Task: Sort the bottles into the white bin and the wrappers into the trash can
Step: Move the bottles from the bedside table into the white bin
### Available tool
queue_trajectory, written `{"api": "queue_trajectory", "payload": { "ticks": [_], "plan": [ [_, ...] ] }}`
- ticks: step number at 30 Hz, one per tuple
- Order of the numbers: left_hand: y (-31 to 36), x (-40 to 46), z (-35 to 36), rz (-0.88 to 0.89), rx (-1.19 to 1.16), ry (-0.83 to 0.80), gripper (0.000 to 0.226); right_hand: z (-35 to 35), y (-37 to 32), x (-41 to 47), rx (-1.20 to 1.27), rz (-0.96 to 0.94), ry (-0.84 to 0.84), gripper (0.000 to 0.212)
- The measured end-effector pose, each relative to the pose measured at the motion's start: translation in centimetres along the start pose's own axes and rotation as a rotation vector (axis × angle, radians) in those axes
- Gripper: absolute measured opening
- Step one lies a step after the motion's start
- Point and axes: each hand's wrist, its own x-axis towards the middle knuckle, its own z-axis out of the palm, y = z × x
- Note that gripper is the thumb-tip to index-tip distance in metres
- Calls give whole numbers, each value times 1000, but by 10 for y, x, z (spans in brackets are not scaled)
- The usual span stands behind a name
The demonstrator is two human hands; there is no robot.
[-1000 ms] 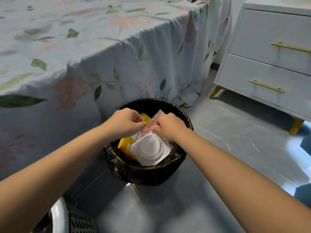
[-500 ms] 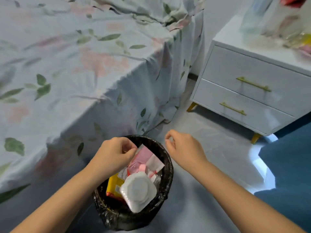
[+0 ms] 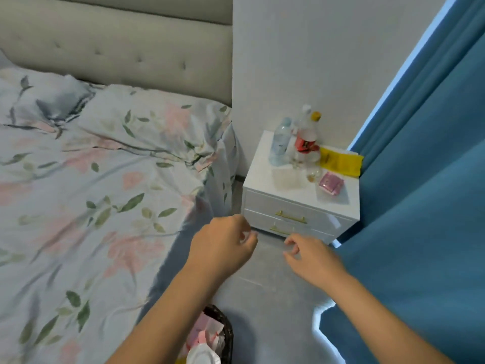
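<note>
Nearest the camera, at the bottom edge of the view, the trash can [image 3: 227,334] stood on the grey floor [image 3: 275,298] beside the bed [image 3: 91,193]. It was a dark, bag-lined container, partly cut off by the frame and partly hidden behind the left forearm. Pink and white wrappers [image 3: 204,334] lay inside it, along with a white rounded piece at the very bottom edge.

Above the floor, both arms were extended forward. The left hand [image 3: 220,248] was held with its fingers loosely curled and grasped nothing. The right hand [image 3: 312,256] was likewise unladen, its fingers relaxed and slightly bent, the fingertips pointing towards the nightstand [image 3: 278,187]. The two hands were near one another but apart, both short of the drawer fronts.

Further on, the white nightstand stood between the bed and a blue curtain [image 3: 420,193]. On its top, towards the back, several bottles stood upright and close together: a pale blue bottle [image 3: 280,143], a clear bottle with a red label [image 3: 305,143] and, behind it, one with a yellow cap [image 3: 315,116]. A yellow wrapper [image 3: 341,160] lay at the back right corner, against the curtain. A pink wrapper [image 3: 331,183] lay in front of it, near the right edge. A small clear item beside the pink wrapper was too blurred to identify.
</note>
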Motion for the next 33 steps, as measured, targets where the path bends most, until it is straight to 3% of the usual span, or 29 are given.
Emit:
{"api": "queue_trajectory", "payload": {
  "ticks": [5,9,14,22,29,33],
  "plan": [
    [74,99,-28,95,53,-44,44,-108,54,49,42,129,28,46],
    [99,198,-16,-5,49,-46,61,-168,87,126,58,128,103,49],
    [110,308,-2,-82,54,-55,64,-209,92,228,26,43,168,49],
    [100,428,18,-91,123,-161,70,-219,84,349,170,68,140,61],
    [89,469,55,-20,193,-147,49,-196,86,392,122,34,177,27],
    [88,483,70,-49,126,-107,38,-190,100,399,110,11,148,27]
  ]
}}
